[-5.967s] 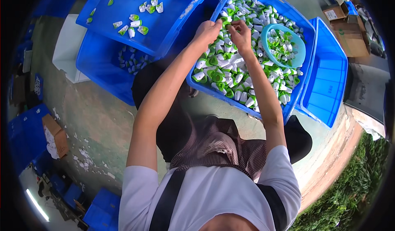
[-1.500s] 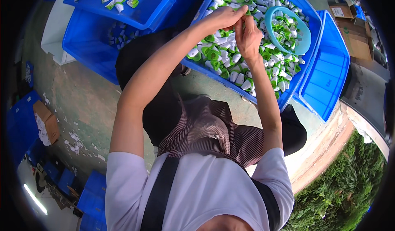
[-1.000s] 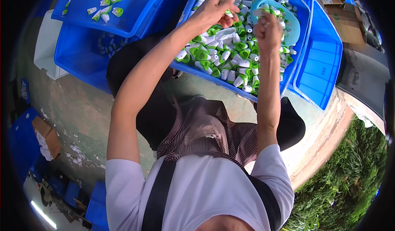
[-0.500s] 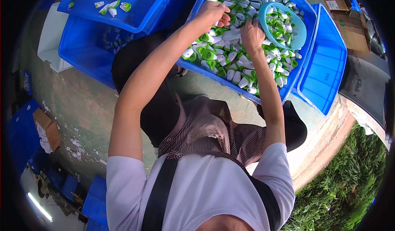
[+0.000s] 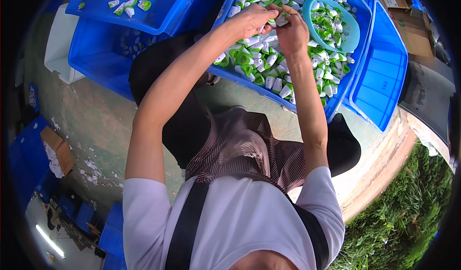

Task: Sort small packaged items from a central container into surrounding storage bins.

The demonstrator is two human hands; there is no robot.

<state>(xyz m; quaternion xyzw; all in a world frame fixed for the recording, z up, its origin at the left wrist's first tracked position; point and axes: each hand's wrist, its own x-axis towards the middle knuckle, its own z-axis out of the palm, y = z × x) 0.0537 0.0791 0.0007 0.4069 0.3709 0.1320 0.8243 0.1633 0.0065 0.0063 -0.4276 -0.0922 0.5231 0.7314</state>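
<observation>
Both hands meet above a large blue bin (image 5: 261, 89) heaped with small white-and-green plastic parts (image 5: 247, 61). My left hand (image 5: 252, 21) is closed, with bits of white and green showing at its fingertips. Close against it, my right hand (image 5: 294, 33) pinches a white-and-green part (image 5: 282, 19) between thumb and fingers. How the pieces in the two hands touch is too small to make out. To the right of my right hand, a round turquoise basket (image 5: 354, 29) rests tilted on the heap, holding more of these parts.
On the left, a blue tray (image 5: 158, 22) with a few parts overlaps another blue bin (image 5: 96, 66). A white container (image 5: 56, 54) stands beside them. An upright blue bin (image 5: 382, 73) adjoins the right side. Cardboard boxes (image 5: 408, 32) lie beyond; plants (image 5: 398, 207) grow lower right.
My right hand has lifted off the heap beside the basket and now holds a part. My left hand has moved slightly right, bringing both hands together.
</observation>
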